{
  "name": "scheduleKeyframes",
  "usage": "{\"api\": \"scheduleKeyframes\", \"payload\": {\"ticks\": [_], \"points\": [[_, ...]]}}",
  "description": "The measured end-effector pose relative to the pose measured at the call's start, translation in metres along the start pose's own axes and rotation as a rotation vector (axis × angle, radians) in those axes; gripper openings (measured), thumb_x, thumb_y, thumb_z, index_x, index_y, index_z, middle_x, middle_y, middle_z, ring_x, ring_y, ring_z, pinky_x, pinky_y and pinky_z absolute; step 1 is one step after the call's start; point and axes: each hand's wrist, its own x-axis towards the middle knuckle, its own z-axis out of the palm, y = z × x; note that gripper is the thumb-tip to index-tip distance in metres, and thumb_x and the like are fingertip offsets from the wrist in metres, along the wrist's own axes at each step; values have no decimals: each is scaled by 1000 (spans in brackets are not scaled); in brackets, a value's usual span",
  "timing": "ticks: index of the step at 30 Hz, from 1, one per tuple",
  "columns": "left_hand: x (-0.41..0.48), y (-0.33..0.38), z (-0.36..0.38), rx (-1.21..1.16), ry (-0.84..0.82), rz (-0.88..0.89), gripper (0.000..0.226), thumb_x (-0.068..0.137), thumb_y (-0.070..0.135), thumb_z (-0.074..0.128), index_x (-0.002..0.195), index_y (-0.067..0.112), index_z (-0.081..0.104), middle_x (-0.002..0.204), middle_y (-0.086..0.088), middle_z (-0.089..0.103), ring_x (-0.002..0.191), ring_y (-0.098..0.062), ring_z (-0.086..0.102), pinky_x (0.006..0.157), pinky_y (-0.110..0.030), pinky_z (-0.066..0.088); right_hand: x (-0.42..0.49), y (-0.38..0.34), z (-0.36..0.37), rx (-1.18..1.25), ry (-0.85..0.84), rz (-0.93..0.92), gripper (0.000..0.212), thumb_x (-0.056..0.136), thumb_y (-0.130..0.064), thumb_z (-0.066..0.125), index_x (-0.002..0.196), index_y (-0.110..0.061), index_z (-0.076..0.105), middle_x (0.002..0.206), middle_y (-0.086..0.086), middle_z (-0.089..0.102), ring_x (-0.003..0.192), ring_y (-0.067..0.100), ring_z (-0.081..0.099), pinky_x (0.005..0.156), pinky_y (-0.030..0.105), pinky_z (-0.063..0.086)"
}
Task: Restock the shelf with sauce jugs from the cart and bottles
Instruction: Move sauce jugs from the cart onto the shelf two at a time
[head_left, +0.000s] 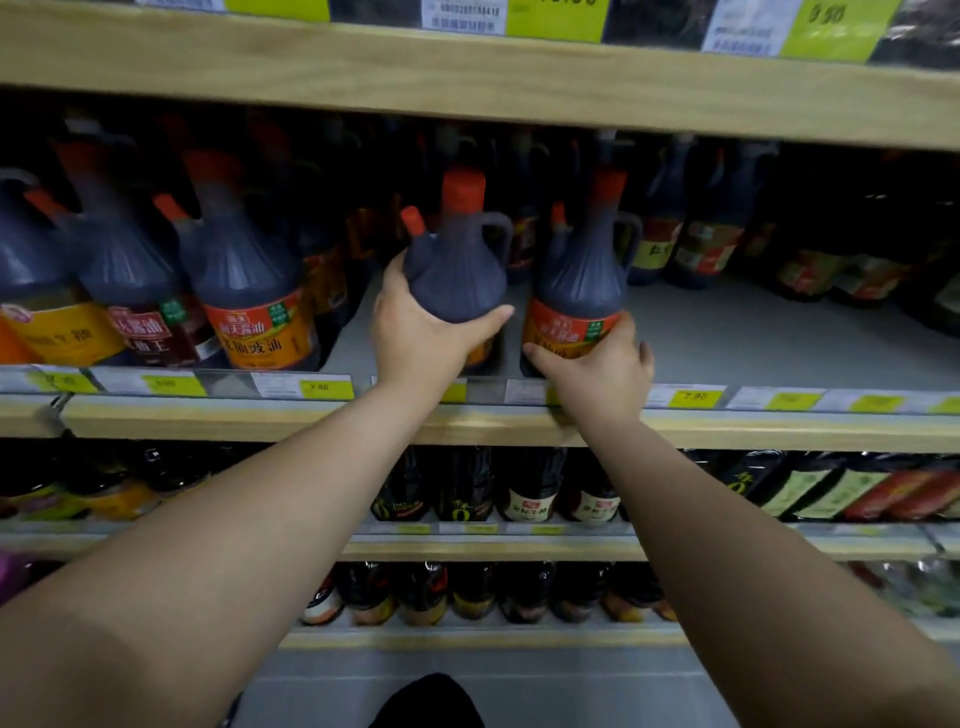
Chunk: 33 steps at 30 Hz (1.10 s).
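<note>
Two dark sauce jugs with red caps, side handles and orange labels stand at the front of the grey middle shelf (753, 338). My left hand (423, 338) grips the left jug (457, 265) round its body, thumb on the right side. My right hand (597, 371) wraps round the lower label of the right jug (582, 280). The two jugs stand a small gap apart. Both forearms reach up from below.
More red-capped jugs (244, 280) crowd the shelf to the left, and smaller dark bottles (701, 244) stand at the back right. A wooden shelf board (467, 73) hangs low overhead. Yellow price tags (693, 399) line the front edge. Lower shelves hold dark bottles (524, 488).
</note>
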Motion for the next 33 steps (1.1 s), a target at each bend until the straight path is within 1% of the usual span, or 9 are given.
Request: {"api": "scheduleKeyframes", "payload": {"ticks": [3, 7, 11, 16, 20, 23, 26, 30, 33], "points": [[2, 0, 7, 21, 12, -48, 102, 43, 60, 84, 130, 19, 48, 122, 2, 62, 116, -19, 56, 96, -39, 48, -2, 0, -3, -45, 2, -43, 89, 67, -52, 79, 133, -8, 40, 129, 9, 58, 127, 30, 45, 117, 42, 21], [7, -2, 11, 42, 6, -75, 107, 41, 69, 79, 130, 18, 47, 124, 2, 60, 118, -21, 54, 97, -39, 47, -5, 7, 4, -15, 90, -134, 98, 66, -48, 80, 141, -5, 35, 135, 12, 52, 127, 30, 45, 112, 46, 31], [4, -9, 0, 33, -97, -51, 95, 58, 56, 83, 136, 22, 42, 128, 6, 56, 118, -11, 52, 98, -28, 43, -21, 11, 10, 62, 147, -221, 92, 74, -22, 78, 146, 0, 26, 142, 18, 37, 134, 31, 34, 113, 38, 29], [-13, -24, -30, 207, -263, 34, 81, 78, 48, 72, 145, 26, 32, 132, 10, 54, 121, -10, 51, 92, -22, 40, -45, 11, 18, -39, 271, -419, 58, 77, -16, 68, 130, -1, 49, 118, 20, 54, 111, 32, 46, 97, 40, 34], [-21, -24, -42, 400, -192, 131, 65, 83, 47, 64, 140, 24, 43, 123, 3, 65, 114, -16, 60, 88, -27, 47, -56, -6, 31, -190, 91, -640, 41, 82, -18, 54, 119, -7, 65, 85, 5, 69, 84, 26, 63, 96, 39, 38], [-19, -21, -42, 432, -190, 116, 59, 86, 44, 61, 139, 23, 45, 122, 1, 66, 113, -18, 60, 86, -26, 45, -61, -19, 39, -151, 21, -586, 51, 85, -23, 42, 127, 0, 59, 80, 8, 69, 79, 25, 65, 102, 45, 43], [-15, -26, -43, 432, -223, 125, 59, 87, 39, 61, 141, 25, 42, 124, 0, 64, 114, -18, 59, 86, -24, 42, -61, -27, 41, -151, -54, -597, 50, 84, -14, 47, 129, 7, 55, 78, 16, 67, 75, 32, 63, 87, 43, 50], [-4, -41, -51, 465, -248, 162, 64, 88, 37, 58, 146, 21, 35, 122, -8, 63, 117, -23, 56, 95, -36, 48, -51, -49, 45, -251, -284, -584, 57, 95, -14, 48, 147, 0, 31, 108, 20, 64, 103, 34, 57, 90, 38, 42], [7, -44, -57, 483, -237, 133, 60, 90, 30, 57, 145, 15, 37, 126, -12, 61, 123, -25, 51, 96, -33, 42, -40, -67, 54, -273, -417, -547, 62, 97, -17, 46, 152, -5, 19, 123, 19, 57, 117, 31, 49, 95, 34, 39]]}}
